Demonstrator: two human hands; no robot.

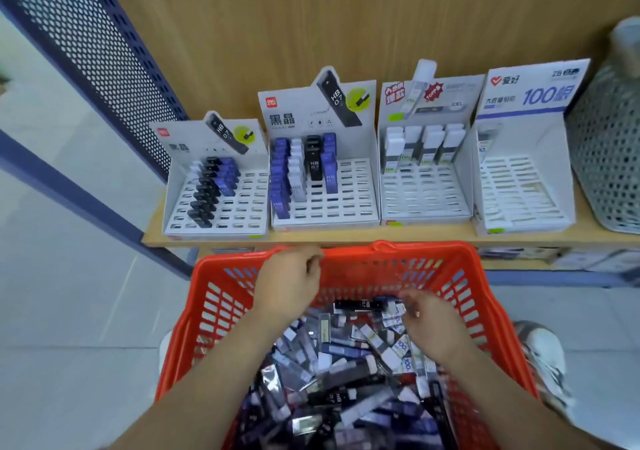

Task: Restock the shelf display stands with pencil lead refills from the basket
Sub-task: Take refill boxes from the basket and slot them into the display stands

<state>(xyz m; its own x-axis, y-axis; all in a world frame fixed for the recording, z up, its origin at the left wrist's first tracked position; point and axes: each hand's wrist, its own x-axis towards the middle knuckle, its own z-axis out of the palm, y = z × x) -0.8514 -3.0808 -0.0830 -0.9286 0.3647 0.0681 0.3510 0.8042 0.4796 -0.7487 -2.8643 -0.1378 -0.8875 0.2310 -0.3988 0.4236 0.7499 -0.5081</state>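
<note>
Four display stands (362,144) — one basket (450,251) (red, heaped refills (346,366))

Glossy plastic basket (221,297) (wood-grain shelf (346,236))

My single view came from the wide-angle camera on the person's head, looking forward and steeply down. It sat close above the red basket (467,276), which filled the lower frame, and the forearms (214,363) entered from the bottom edge. Beyond, it faced the wooden shelf (415,233) square-on, with four display stands (287,120) across mid-frame and lines bowed near the edges.
</note>
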